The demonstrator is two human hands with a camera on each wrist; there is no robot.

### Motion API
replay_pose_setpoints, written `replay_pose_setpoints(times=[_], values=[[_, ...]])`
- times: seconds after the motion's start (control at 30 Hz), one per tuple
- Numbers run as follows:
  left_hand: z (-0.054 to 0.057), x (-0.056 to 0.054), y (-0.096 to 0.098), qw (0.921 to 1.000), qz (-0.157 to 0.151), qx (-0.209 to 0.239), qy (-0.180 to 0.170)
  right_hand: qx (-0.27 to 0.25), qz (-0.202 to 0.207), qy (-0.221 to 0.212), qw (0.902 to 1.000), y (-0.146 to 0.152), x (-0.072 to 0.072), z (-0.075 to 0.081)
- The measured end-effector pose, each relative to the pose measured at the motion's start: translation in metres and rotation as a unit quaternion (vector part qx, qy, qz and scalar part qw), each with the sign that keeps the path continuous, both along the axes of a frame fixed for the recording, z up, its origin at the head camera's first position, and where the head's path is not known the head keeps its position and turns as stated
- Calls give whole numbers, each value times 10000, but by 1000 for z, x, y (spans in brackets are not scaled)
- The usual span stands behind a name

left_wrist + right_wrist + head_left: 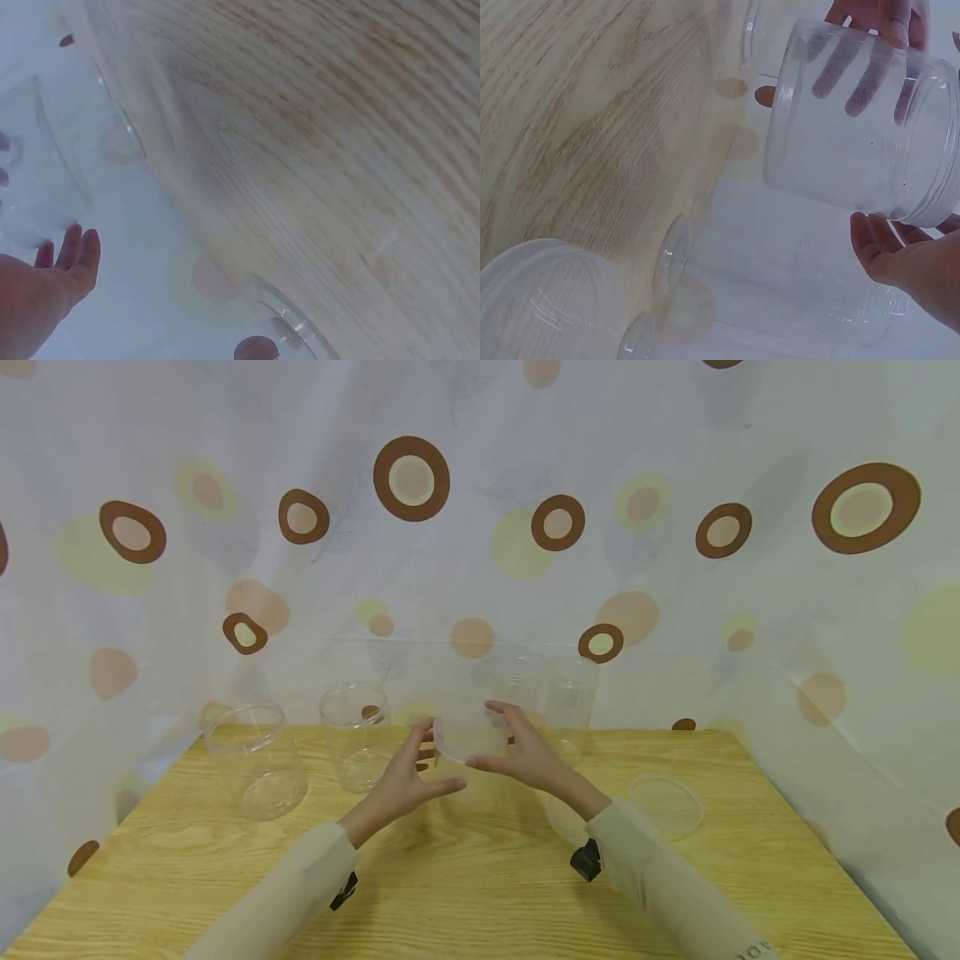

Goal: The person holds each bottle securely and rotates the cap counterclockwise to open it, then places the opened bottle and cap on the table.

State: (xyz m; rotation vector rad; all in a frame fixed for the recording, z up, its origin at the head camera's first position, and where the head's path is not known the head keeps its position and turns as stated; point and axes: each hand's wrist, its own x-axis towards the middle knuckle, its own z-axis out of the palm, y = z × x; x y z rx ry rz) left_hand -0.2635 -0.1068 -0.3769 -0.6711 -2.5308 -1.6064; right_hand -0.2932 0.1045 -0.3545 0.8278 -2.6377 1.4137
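A clear plastic jar [471, 737] is held between both hands in the middle of the head view, raised off the table. My left hand [405, 783] grips its left side; in the right wrist view the left hand's [889, 21] fingers show through the jar's wall [847, 142], spread around it. My right hand [531, 753] holds the opposite side, its fingertips near the threaded neck in the right wrist view. In the left wrist view the jar [41, 180] appears at the left edge, with my left hand [49, 296] below it.
Two open clear jars [258, 768] [356, 735] stand at the table's left. Two taller ones [573, 702] [519, 672] stand behind my right hand. A round clear lid [666, 806] lies at the right; another clear disc [562, 818] is partly covered by my right sleeve. A patterned curtain hangs behind.
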Motion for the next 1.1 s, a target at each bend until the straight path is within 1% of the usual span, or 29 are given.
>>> replay_pose_setpoints(times=[0.07,0.13,0.3,0.37,0.5,0.6,0.7,0.77,0.87,1.1], values=[[7,7,2,10000,-53,57,-56,-40,-10,41,10000,1,2,1],[7,8,2,9999,-105,79,21,-103,-29,93,9999,3,4,2],[-9,-2,1,9998,-139,103,105,-293,-75,139,9994,8,8,3],[-17,-6,1,9998,-139,126,42,-339,-77,130,9993,9,9,4],[-21,-8,3,9994,-213,219,-139,-420,-32,144,9990,10,10,5],[-22,-7,5,9984,-294,325,-365,-468,-46,103,9988,9,13,7],[-23,-5,7,9972,-385,405,-493,-427,-89,38,9990,8,16,9],[-23,-4,8,9969,-453,433,-469,-410,-133,-13,9991,7,19,9],[-24,-2,8,9970,-521,460,-337,-383,-136,-10,9992,7,20,9],[-28,0,8,9977,-461,500,-79,-259,-2,-39,9997,8,21,9]])
